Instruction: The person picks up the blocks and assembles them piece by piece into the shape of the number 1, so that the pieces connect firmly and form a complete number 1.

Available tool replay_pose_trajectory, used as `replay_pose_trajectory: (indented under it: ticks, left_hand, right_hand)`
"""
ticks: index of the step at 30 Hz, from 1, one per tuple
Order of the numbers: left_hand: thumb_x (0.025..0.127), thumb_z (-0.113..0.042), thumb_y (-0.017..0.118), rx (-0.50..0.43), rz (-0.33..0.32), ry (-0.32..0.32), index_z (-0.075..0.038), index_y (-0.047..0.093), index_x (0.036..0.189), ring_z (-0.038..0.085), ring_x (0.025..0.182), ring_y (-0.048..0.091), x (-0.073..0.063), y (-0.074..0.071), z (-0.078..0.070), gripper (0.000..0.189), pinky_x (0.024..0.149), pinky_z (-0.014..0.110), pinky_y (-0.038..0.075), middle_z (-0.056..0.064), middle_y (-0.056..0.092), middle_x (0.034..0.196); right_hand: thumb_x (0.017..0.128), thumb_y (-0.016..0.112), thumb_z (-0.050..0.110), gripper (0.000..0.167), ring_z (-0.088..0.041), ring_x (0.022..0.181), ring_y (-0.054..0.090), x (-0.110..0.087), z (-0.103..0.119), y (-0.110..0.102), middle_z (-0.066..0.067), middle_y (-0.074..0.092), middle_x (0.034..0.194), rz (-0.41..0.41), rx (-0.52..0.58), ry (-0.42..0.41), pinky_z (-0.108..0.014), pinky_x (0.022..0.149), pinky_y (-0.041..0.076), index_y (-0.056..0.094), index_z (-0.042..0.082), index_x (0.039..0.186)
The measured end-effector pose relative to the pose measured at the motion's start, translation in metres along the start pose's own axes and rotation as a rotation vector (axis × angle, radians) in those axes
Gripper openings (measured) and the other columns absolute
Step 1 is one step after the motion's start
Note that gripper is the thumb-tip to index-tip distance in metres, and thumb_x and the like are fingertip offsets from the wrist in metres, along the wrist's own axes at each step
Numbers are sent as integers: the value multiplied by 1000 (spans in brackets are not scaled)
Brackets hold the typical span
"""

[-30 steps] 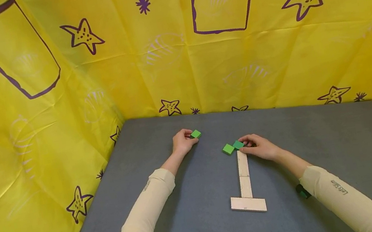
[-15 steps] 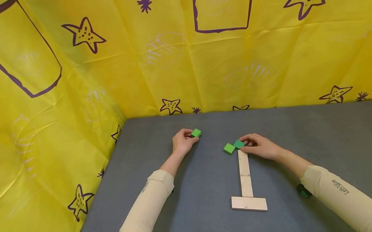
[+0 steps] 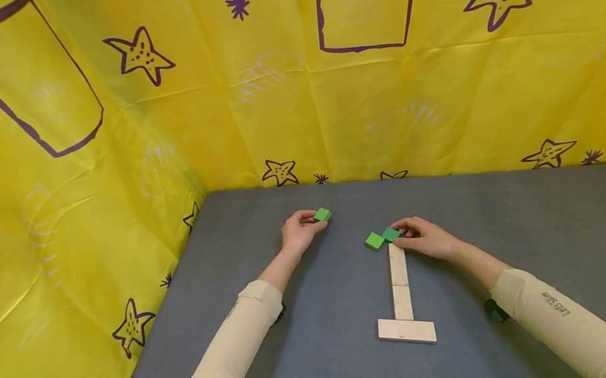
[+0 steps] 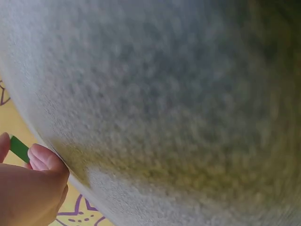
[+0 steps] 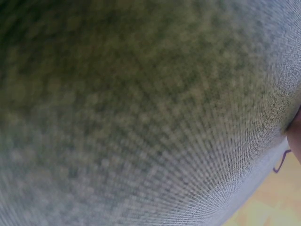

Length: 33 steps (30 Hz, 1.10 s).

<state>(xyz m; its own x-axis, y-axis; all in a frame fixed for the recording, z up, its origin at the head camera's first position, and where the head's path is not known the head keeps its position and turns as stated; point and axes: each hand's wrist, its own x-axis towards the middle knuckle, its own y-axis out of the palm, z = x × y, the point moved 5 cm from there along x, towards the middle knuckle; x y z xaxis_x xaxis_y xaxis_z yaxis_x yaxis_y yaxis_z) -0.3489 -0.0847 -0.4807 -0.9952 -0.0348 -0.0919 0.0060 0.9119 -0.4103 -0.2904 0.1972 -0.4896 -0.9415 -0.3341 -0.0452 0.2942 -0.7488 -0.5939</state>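
Note:
At the far left of the table, my left hand (image 3: 298,231) pinches a light green square block (image 3: 322,214) between thumb and fingers. The left wrist view shows that block (image 4: 19,149) edge-on between the fingertips. My right hand (image 3: 426,240) grips a darker green square block (image 3: 391,234) at the far end of a line of wooden pieces. Beside it, to the left, lies another light green block (image 3: 375,241), its corner close to the darker one. Fabric fills most of the right wrist view, and only a sliver of hand shows there.
Two pale wooden planks, a far one (image 3: 397,263) and a near one (image 3: 402,303), lie end to end. A crosswise plank (image 3: 406,331) meets their near end. A yellow patterned curtain (image 3: 231,127) borders the dark grey table (image 3: 321,361) at the back and sides.
The left hand's light green block has shifted very slightly, away and to the right. My right hand keeps its hold on the darker green block. The head view has drifted a little.

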Motion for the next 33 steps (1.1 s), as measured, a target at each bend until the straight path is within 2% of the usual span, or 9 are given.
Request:
replay_pose_trajectory:
  ticks: [13, 25, 33]
  left_hand:
    - [83, -21, 79, -106, 31, -69, -8, 66, 116, 20, 91, 62, -9, 7, 3, 38, 77, 31, 52, 7, 64, 105]
    - [84, -21, 78, -171, 80, -101, -8, 65, 119, 17, 91, 62, -18, 10, 4, 39, 79, 30, 52, 6, 65, 108]
    - [84, -20, 78, -180, 110, -97, -7, 65, 119, 16, 89, 62, -27, 15, 1, 40, 79, 31, 51, 6, 65, 107]
  right_hand:
    - [95, 64, 24, 42, -23, 95, 48, 0, 3, 0, -14, 55, 108, 8, 10, 6, -38, 82, 39, 57, -1, 128]
    - [95, 65, 24, 41, -23, 95, 48, -2, 3, -1, -12, 54, 107, 5, 10, 11, -36, 82, 39, 58, 0, 128]
    - [95, 64, 24, 42, -23, 95, 48, -1, 2, -1, -12, 55, 107, 9, 11, -1, -38, 81, 39, 57, -1, 128]
